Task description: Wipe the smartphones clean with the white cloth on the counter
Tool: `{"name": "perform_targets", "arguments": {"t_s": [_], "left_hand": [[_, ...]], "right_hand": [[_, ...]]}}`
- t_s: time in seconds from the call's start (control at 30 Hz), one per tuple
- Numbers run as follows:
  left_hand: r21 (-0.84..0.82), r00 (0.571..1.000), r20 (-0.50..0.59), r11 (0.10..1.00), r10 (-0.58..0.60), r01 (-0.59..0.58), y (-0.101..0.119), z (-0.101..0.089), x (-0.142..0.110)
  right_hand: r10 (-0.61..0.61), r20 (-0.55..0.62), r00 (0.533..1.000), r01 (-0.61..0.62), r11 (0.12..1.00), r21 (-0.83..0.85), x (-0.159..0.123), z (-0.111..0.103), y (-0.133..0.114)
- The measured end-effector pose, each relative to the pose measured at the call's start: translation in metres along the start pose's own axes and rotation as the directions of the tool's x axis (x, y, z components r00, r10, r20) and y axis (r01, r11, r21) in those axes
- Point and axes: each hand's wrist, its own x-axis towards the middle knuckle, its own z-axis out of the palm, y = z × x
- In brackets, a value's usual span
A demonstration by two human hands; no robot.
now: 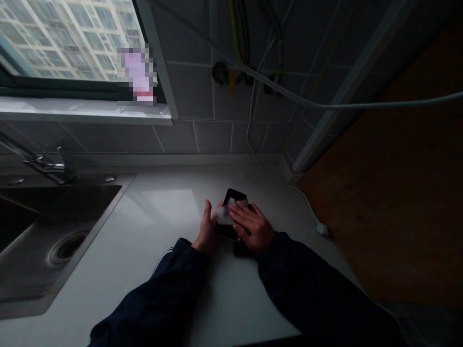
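Black smartphone [233, 196] is held low over the white countertop [155, 217], gripped by our left hand [207, 230], whose fingers tuck behind its edge while the thumb stands up beside it. Our right hand [253, 226] lies across the front with its fingers spread, pressing a crumpled white wipe [227, 214] onto the glass; we cannot tell whether its hidden thumb closes on the wipe. Just below that hand, a dark flat object [241, 249] lies on the counter, too shadowed to name. Dark navy sleeves [300, 274] cover both our arms. To our left are a stainless steel sink [47, 241] with its drain [67, 246] and a chrome faucet [47, 164]. Ahead, a white cable [285, 180] runs down the tiled wall [195, 137] to a plug [321, 229] at the counter's far edge, beside a brown wooden surface [379, 202].
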Motion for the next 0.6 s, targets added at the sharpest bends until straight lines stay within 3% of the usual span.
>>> {"name": "perform_targets", "arguments": {"t_s": [0.23,0.43,0.6], "left_hand": [[0.13,0.998,0.032,0.99,-0.063,0.058,-0.001,0.002,-0.005],[0.03,0.999,0.042,1.0,0.002,-0.004,0.001,0.001,-0.004],[-0.036,0.998,-0.009,0.997,0.062,-0.062,0.004,-0.002,-0.002]], "right_hand": [[0.135,-0.025,0.99,-0.136,0.99,-0.027,0.002,-0.001,0.017],[0.021,0.064,0.998,-0.024,0.999,0.031,0.0,-0.001,0.009],[-0.122,-0.022,0.992,0.124,0.979,0.162,-0.001,-0.005,0.002]]}}
